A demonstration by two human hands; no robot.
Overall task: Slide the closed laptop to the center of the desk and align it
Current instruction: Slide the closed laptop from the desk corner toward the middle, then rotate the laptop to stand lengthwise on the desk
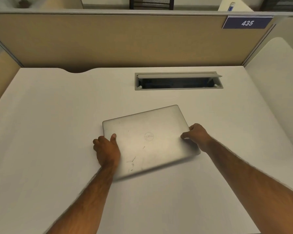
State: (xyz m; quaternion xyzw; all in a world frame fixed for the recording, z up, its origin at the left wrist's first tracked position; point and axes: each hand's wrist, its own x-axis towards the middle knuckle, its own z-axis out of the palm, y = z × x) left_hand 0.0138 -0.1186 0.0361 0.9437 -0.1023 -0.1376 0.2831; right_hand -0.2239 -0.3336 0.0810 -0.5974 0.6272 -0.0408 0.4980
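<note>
Both your forearms reach in from the near edge of the desk (41,115), w/ the closed laptop (149,142) between them, roughly mid-desk but skewed: its far-right corner is swung toward the open cable tray (178,81), near-left corner toward you.

Risks, as I judge them: push harder w/ one side than the other and the skew gets worse instead of squaring up. The lid looks smooth, so a thumb could slip and you'd lose control of the turn. Overshoot toward the far side and a corner could reach the cable tray opening.

Left hand (107,150) grips the laptop's left edge, thumb flat on the lid, fingers curled round the side. Right hand (195,135) clamps the right edge the same way, thumb on top, fingers wrapped past the edge. Neither is spread; both are closed on the laptop, which lies flat on the desk as far as I can tell.
</note>
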